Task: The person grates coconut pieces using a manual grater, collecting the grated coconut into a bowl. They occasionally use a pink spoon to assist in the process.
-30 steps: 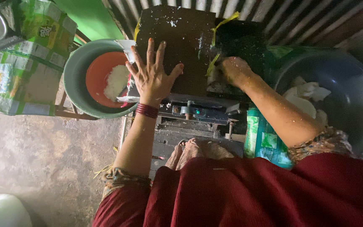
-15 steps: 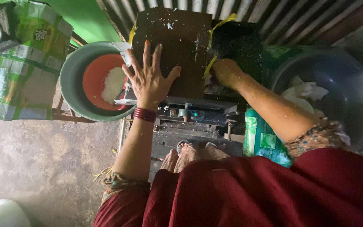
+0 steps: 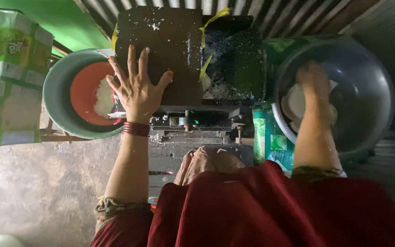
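Your left hand [image 3: 138, 91] stayed flat, fingers spread, on the dark press plate [image 3: 161, 55] of the machine [image 3: 197, 123], holding nothing. Your right hand [image 3: 314, 84] had left the machine's dark right side, where it was a second ago, and went into the big metal basin [image 3: 366, 91], onto the white dough pieces [image 3: 293, 103]. It was blurred, so I could not tell whether its grip had closed on a piece. Judging by that, you were fetching the next piece for the plate. The green bowl [image 3: 58, 110] to your left held an orange plate [image 3: 83, 96] with a white lump [image 3: 101, 96]. A green packet [image 3: 268, 142] stood below the basin.
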